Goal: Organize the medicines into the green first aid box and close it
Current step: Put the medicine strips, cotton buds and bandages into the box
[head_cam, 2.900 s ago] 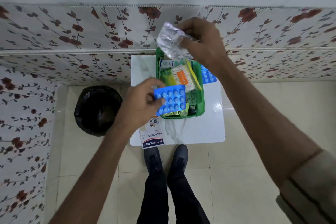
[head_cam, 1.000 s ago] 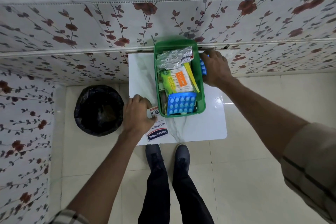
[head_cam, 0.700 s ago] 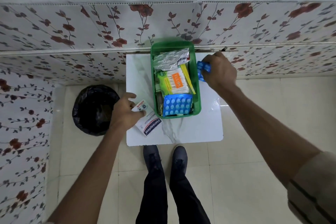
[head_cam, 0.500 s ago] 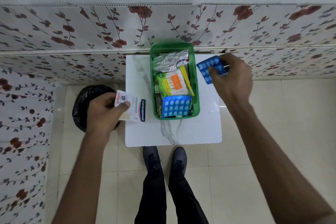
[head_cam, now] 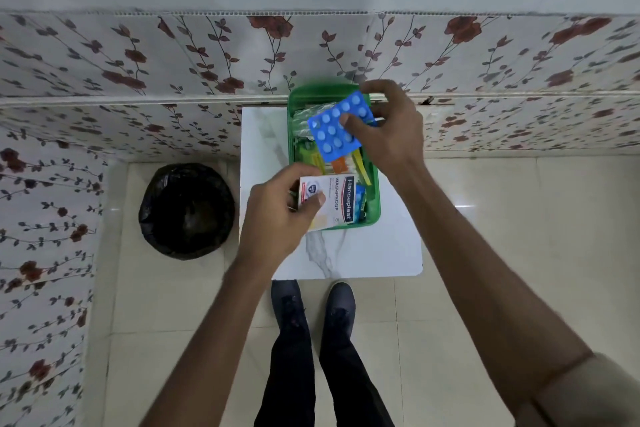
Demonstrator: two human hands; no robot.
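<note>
Over the green first aid box [head_cam: 375, 215] on a white table [head_cam: 381, 253], the right hand [head_cam: 388, 128] pinched a blue blister pack [head_cam: 337, 132] and the left hand [head_cam: 277, 215] a Hansaplast plaster box [head_cam: 337, 201] — both likely light, thin, crushable, best gripped by their edges.

Glossy marble-look table [head_cam: 381, 253]; green plastic box [head_cam: 375, 208]; glossy blue blister pack [head_cam: 332, 135].

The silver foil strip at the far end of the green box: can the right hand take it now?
Probably not: the right hand already pinches a blue blister pack held over the silver foil strip.
</note>
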